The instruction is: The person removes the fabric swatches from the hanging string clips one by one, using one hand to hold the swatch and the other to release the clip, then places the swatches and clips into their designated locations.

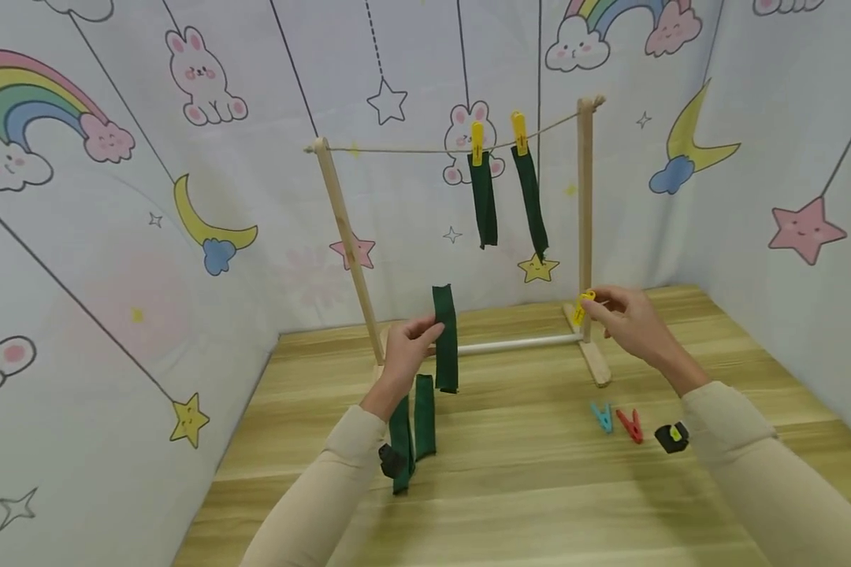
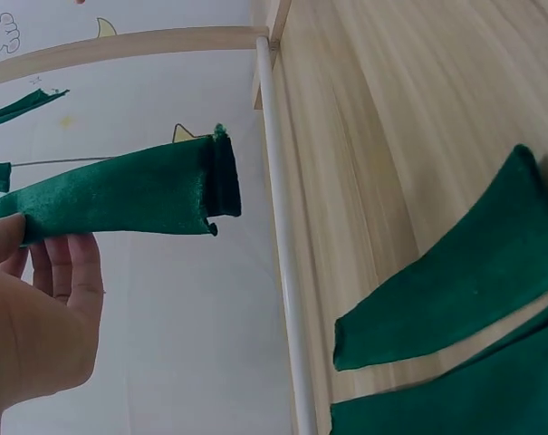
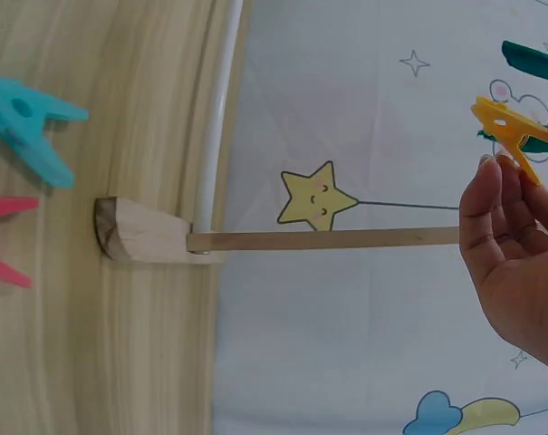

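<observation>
My left hand (image 1: 406, 346) pinches a dark green fabric strip (image 1: 445, 339) between thumb and fingers, held upright in front of the wooden rack. In the left wrist view the strip (image 2: 129, 186) looks folded over, its two ends near each other. Over by the rack's right post, my right hand (image 1: 627, 319) pinches a yellow clothespin (image 1: 581, 309) by its handles; the right wrist view shows that clothespin (image 3: 509, 127) up close. Two green strips (image 1: 484, 201) hang from the rope (image 1: 397, 150), each under a yellow clothespin (image 1: 477, 143).
Two more green strips (image 1: 425, 417) lie on the wooden table (image 1: 496, 504) below my left wrist. A blue clothespin (image 1: 602, 417) and a red clothespin (image 1: 630, 426) lie at the right. The rack's right post (image 1: 585, 220) stands on a wooden foot (image 1: 596, 364), joined to a white bar (image 1: 514, 344).
</observation>
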Demonstrator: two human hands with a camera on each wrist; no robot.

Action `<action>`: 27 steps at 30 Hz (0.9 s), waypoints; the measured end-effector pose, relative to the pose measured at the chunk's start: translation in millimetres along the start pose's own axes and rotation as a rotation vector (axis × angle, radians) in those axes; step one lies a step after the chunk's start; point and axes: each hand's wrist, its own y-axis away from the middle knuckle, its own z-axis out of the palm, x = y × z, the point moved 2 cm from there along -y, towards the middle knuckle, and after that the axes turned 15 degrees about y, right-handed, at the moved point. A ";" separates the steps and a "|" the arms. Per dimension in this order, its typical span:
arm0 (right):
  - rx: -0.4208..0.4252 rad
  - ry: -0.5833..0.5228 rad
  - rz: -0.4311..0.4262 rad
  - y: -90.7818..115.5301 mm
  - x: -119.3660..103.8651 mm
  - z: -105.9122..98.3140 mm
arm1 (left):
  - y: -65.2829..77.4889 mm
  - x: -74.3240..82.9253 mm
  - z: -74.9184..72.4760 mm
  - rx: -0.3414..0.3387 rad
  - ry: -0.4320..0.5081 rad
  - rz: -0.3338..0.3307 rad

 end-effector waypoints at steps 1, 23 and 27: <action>0.000 0.013 0.004 3.9 2.9 0.4 | 1.0 -2.4 -0.6 -0.002 -0.001 -0.002; -0.134 0.247 0.108 70.7 54.0 11.6 | 23.4 -53.9 -14.5 0.006 0.031 -0.181; -0.157 0.273 0.115 79.3 62.4 12.8 | 27.5 -63.9 -20.7 0.024 -0.010 -0.221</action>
